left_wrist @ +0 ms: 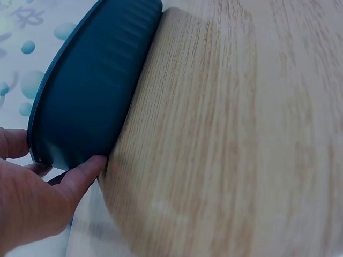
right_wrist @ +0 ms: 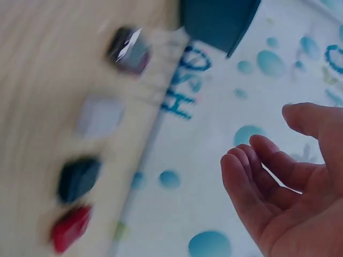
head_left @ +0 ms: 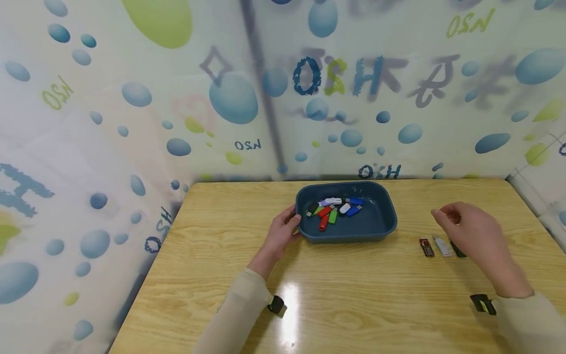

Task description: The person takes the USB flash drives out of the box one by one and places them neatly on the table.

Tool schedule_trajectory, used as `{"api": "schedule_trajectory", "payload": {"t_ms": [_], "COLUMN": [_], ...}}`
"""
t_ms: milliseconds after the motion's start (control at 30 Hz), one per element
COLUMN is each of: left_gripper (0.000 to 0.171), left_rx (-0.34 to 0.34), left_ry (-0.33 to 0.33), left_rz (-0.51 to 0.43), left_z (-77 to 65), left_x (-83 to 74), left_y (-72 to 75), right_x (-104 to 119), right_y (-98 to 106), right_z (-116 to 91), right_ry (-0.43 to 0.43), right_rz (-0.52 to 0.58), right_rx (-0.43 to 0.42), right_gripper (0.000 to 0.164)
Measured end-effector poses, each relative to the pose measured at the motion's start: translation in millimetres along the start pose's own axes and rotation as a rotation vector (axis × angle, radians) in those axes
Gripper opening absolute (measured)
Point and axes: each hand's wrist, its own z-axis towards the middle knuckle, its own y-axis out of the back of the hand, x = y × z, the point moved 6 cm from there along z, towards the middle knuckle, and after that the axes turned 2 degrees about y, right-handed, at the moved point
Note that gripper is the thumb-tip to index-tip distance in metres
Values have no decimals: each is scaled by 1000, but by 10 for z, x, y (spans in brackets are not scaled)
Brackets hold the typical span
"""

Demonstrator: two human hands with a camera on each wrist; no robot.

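A dark blue plastic basin [head_left: 373, 216] stands on the table, with several USB sticks [head_left: 325, 211] in red, green, blue, white, purple and black lying in its left part. At its left end, my left hand [head_left: 279, 233] grips the wall and rim. My right hand [head_left: 479, 241] is raised over the table to the right, fingers loosely bent and holding nothing. Below it lie a dark red USB stick [head_left: 426, 247], a white USB stick [head_left: 442, 246] and a partly covered black USB stick [head_left: 457, 249]. A red USB stick [right_wrist: 71, 227] shows only in the right wrist view.
The wooden table [head_left: 353, 295] meets a patterned curtain [head_left: 274, 98] along its back edge and on the left. A dark strap [head_left: 483, 304] is at the right wrist, and a small black piece [head_left: 276, 304] is at the left.
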Motion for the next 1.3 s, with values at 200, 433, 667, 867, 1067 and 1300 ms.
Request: {"api": "schedule_trajectory", "payload": {"t_ms": [200,433,667,867,1067,1300], "left_gripper": [49,48,48,48,48,48], "left_rx": [-8,-21,-12,-7,5,-3], "left_ry": [-4,-1,-4,-5,-7,-2], "left_rz": [-5,0,-1,-3,-5,-6], "left_z": [-1,-12,-14,-9,-9,-2], "left_x": [-15,-5,0,0,-3,2], "left_y": [-14,2,1,-7,-12,-7], "right_x": [314,656,908,1045,1105,1156], "right_y": [-29,-172,-419,-596,-735,-894], "right_z": [92,256,425,553,664,767], "right_ry": [35,72,100,125,133,117], "right_rz": [87,135,151,107,10,-51], "right_rx": [-67,-70,0,59,122,163], "right_gripper": [55,57,61,51,42,33]}}
